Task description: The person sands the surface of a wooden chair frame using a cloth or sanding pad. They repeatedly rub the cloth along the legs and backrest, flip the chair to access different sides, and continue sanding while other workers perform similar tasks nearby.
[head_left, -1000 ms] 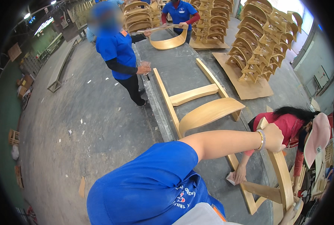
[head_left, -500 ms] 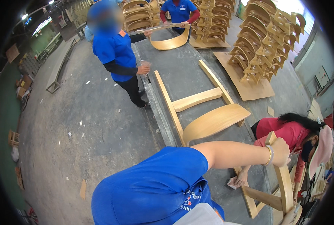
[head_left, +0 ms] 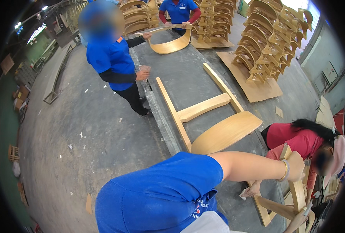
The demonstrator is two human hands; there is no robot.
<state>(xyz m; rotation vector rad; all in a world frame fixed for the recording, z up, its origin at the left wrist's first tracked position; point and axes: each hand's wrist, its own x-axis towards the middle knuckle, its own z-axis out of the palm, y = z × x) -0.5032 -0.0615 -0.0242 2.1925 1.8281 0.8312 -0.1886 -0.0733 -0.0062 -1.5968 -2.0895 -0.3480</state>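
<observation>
Worker's L hand [head_left: 296, 166] (bracelet at wrist) clenched round upper end of a light-brown wooden chair frame w/ curved leg [head_left: 297, 192]; arm stretched across to worker's R. Frame sits at R edge of a long grey desk [head_left: 180, 70]. R hand [head_left: 297, 220] low, partly cut off by pic edge, by same frame's lower part, pale strip [head_left: 307, 207] at its fingers; can't tell if grasping.

Co-worker in pink top [head_left: 285, 134] bends in from R, hand w/ small pale folded pad [head_left: 243, 194] at frame's other leg. Further up desk: 2nd light wooden frame w/ broad curved panel [head_left: 226, 133], lying flat-ish. Far end: two co-workers in blue tops [head_left: 116, 56] hold a curved wooden piece [head_left: 170, 47] betw. them. Tall stacks of curved wooden parts [head_left: 262, 42] on brown board [head_left: 254, 86], floor beyond.
</observation>
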